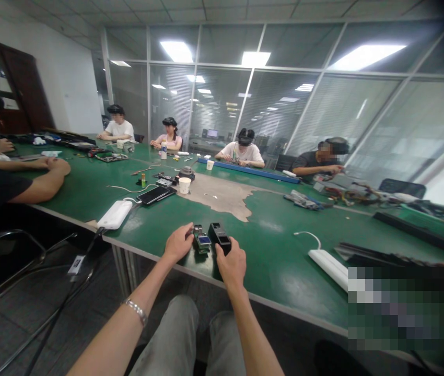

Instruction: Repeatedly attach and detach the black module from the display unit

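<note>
Close to the near table edge, my left hand (180,243) pinches the left side of a green circuit board (203,241) that carries a small bluish screen. Parts of the board rise in layers, and its underside cannot be seen. My right hand (233,265) grips the lower end of a black plastic housing (218,233) with rectangular openings and a row of small buttons or holes. Board and housing are side by side with a narrow gap between them, both at or just above the green tabletop (147,235).
Left stands a white power bank or strip (115,214) beside a black phone-like device (153,195). A paper cup (184,185) is on a bare grey patch (222,196). Another white strip (331,269) lies right. Several people sit around; wires and electronics (349,190) clutter the far right.
</note>
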A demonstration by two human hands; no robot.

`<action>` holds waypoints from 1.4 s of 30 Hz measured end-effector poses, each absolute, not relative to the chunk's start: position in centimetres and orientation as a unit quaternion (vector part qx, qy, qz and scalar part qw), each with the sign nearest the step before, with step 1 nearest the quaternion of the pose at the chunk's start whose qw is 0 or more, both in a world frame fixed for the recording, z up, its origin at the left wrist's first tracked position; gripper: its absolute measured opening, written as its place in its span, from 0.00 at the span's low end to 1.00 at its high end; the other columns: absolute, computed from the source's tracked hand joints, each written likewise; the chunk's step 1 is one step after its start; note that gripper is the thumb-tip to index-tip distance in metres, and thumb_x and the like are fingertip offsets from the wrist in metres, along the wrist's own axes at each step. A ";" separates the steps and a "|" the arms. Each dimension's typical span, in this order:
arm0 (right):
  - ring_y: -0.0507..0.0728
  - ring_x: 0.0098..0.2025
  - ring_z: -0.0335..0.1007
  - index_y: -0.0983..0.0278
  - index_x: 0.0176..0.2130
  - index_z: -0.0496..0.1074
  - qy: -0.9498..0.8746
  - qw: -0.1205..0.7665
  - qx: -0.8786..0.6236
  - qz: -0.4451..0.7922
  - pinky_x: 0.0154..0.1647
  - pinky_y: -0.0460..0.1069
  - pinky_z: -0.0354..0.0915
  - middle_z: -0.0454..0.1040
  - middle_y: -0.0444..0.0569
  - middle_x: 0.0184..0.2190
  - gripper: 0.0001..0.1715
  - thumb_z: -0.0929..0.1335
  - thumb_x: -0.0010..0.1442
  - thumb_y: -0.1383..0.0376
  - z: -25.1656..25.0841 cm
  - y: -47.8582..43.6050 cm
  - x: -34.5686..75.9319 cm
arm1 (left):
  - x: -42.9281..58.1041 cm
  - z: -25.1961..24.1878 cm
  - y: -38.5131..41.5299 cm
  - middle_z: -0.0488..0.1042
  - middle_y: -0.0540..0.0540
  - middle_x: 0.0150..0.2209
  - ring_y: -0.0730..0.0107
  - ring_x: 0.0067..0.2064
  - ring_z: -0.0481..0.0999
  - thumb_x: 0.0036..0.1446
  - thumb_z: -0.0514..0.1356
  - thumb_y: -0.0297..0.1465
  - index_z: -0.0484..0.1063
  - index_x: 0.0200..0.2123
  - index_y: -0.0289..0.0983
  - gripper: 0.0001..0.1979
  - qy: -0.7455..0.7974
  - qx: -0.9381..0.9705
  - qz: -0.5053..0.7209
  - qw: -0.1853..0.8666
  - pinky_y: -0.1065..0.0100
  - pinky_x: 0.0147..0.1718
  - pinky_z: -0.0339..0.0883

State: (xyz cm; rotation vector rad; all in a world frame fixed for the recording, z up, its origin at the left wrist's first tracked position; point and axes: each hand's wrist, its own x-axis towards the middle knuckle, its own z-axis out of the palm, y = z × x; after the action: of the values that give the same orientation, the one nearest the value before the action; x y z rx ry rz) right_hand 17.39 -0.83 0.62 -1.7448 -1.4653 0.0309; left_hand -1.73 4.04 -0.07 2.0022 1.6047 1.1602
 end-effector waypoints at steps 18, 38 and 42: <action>0.60 0.41 0.71 0.67 0.53 0.69 -0.592 0.452 -0.666 0.047 0.43 0.50 0.62 0.76 0.56 0.39 0.31 0.66 0.57 0.50 4.3 -2.0 13.2 | -1.9 0.6 3.4 0.75 0.46 0.51 0.64 0.50 0.75 0.58 0.56 0.31 0.66 0.58 0.41 0.24 0.574 0.697 0.395 0.172 0.67 0.50 0.67; 0.64 0.48 0.67 0.68 0.57 0.65 -0.666 0.358 -0.654 -0.027 0.48 0.52 0.58 0.73 0.58 0.48 0.34 0.68 0.57 0.53 2.7 -3.2 12.0 | -2.0 -0.1 4.0 0.70 0.42 0.56 0.64 0.54 0.71 0.58 0.54 0.28 0.65 0.59 0.37 0.25 0.567 0.698 0.408 0.157 0.65 0.54 0.63; 0.62 0.47 0.68 0.67 0.59 0.63 -0.662 0.379 -0.647 -0.014 0.47 0.52 0.58 0.72 0.57 0.50 0.34 0.66 0.58 0.54 1.3 -3.0 12.0 | -2.0 -0.1 4.0 0.72 0.43 0.55 0.64 0.53 0.72 0.58 0.54 0.28 0.66 0.58 0.38 0.23 0.566 0.704 0.400 0.159 0.65 0.53 0.64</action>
State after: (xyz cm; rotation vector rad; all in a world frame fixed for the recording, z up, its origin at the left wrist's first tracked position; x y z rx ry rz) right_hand 11.98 -3.05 1.30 -1.6521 -1.6903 -0.0351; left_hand -1.97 3.98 -0.12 2.0117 1.6174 1.1431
